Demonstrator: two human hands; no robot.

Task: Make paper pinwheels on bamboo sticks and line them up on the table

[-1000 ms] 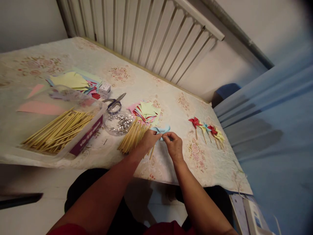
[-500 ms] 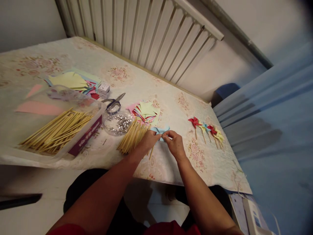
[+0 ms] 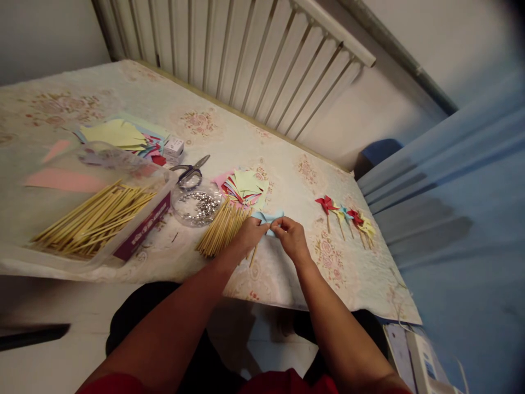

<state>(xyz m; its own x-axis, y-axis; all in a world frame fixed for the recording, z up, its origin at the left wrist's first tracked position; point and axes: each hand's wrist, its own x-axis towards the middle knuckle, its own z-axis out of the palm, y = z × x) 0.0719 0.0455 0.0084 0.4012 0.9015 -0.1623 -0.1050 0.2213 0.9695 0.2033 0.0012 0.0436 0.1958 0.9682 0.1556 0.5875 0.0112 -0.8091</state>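
My left hand (image 3: 248,235) and my right hand (image 3: 292,237) meet over a light blue paper pinwheel (image 3: 268,218) near the table's front edge, both pinching it with their fingertips. A thin wooden stick (image 3: 255,255) pokes out below my left hand. Just left of my hands lies a loose bundle of wooden sticks (image 3: 221,228). Behind them sits a fan of cut coloured paper squares (image 3: 245,186).
Several finished pinwheels (image 3: 346,216) lie at the right. A clear dish of metal pins (image 3: 197,204), scissors (image 3: 189,171), a plastic box of sticks (image 3: 96,219), a stack of coloured paper (image 3: 118,135) and a small white box (image 3: 174,146) stand left. A radiator (image 3: 246,54) runs behind the floral-clothed table (image 3: 229,137).
Both hands have stayed on the blue pinwheel, with only small finger movements. The view has shifted slightly.
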